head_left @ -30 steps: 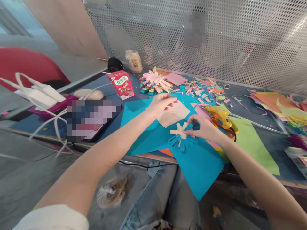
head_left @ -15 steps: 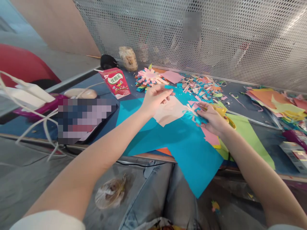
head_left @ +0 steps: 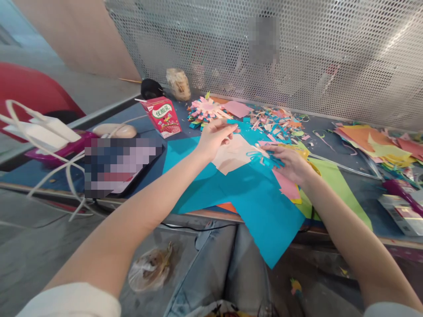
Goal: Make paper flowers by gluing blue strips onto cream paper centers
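Note:
My left hand (head_left: 214, 135) is closed in a pinch on the far edge of a pale pink paper sheet (head_left: 233, 155) that lies on a large teal sheet (head_left: 238, 189). My right hand (head_left: 288, 162) is curled round a small fringed teal paper cut-out (head_left: 264, 159) and holds it just right of the pink sheet. Yellow-handled scissors (head_left: 306, 152) lie directly behind the right hand. A layered paper flower (head_left: 205, 111) sits farther back on the table.
A red drink carton (head_left: 163, 117) stands at the back left. Paper scraps (head_left: 277, 121) and stacked coloured sheets (head_left: 380, 143) cover the back and right. A green sheet (head_left: 333, 185) lies right. White cables (head_left: 49, 145) cross the left side. A perforated metal screen (head_left: 297, 57) closes the back.
My right hand lifted the fringed cut-out off the teal sheet and carried it back and right, towards the scissors. My left hand kept its pinch on the pink sheet.

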Action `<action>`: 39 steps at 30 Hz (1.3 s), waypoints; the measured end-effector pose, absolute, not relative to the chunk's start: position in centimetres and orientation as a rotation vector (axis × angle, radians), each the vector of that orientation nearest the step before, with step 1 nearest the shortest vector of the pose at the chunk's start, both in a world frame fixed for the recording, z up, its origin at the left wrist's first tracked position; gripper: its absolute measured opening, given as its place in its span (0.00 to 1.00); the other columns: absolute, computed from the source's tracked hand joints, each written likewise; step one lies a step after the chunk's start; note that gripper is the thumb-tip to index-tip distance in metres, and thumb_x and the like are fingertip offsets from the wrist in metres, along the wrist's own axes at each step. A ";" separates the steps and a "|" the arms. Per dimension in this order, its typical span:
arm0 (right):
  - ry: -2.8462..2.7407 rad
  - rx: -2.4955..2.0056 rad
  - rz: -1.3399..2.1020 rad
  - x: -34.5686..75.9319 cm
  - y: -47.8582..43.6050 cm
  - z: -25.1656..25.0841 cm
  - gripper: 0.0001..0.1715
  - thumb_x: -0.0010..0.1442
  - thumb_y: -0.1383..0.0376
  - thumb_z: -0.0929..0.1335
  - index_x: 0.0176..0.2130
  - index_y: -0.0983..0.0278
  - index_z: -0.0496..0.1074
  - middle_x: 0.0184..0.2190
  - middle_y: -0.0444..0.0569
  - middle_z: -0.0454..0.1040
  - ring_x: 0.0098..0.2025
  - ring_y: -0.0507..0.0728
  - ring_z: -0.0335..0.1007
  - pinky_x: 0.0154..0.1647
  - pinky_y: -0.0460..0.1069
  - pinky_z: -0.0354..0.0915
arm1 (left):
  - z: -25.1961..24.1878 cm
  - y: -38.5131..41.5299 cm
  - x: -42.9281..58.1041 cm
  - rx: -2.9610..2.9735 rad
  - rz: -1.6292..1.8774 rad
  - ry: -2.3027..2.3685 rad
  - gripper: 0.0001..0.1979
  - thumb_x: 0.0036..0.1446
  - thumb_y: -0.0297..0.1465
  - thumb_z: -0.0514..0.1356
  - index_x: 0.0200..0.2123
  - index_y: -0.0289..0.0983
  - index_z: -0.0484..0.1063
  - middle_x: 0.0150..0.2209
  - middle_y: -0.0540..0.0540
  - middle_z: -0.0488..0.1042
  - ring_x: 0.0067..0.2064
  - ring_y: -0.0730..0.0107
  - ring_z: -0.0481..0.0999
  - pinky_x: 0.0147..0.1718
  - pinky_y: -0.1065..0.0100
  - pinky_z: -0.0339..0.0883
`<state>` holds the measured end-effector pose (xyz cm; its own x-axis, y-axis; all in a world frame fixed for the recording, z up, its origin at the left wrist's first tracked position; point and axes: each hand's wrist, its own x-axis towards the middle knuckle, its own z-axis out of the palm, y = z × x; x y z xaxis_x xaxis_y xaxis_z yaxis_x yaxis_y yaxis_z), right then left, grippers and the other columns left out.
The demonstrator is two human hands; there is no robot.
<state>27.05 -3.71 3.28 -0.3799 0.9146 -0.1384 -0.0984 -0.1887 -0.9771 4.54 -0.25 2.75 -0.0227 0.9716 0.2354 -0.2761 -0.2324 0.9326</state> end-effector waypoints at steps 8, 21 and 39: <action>-1.361 -0.759 1.630 27.9 -3.6 3.3 0.35 0.36 0.75 0.69 0.46 0.58 0.73 0.43 0.44 0.75 0.47 0.54 0.71 0.50 0.50 0.67 | 2.9 -0.2 4.2 1.106 1.507 0.829 0.06 0.43 0.30 0.65 0.24 0.35 0.71 0.25 0.50 0.74 0.23 0.82 0.66 0.18 0.78 0.55; -1.039 -0.988 1.450 26.8 -3.4 2.7 0.19 0.32 0.57 0.79 0.19 0.62 0.71 0.24 0.40 0.72 0.27 0.47 0.67 0.21 0.42 0.64 | 3.1 -0.4 4.2 1.075 1.516 0.884 0.07 0.44 0.31 0.65 0.23 0.36 0.69 0.25 0.51 0.73 0.23 0.82 0.65 0.18 0.78 0.53; -1.118 -1.102 1.524 25.6 -4.9 3.3 0.22 0.32 0.58 0.79 0.27 0.60 0.71 0.24 0.39 0.72 0.23 0.48 0.66 0.20 0.44 0.65 | 2.5 -1.7 5.1 1.125 1.434 0.963 0.08 0.46 0.32 0.64 0.25 0.35 0.68 0.30 0.46 0.77 0.23 0.79 0.72 0.17 0.76 0.52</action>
<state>25.63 -4.93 3.32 -0.1784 0.9744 -0.1369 -0.1619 -0.1663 -0.9727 5.07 -1.66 2.50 -0.0325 0.9886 0.1468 -0.2385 -0.1503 0.9594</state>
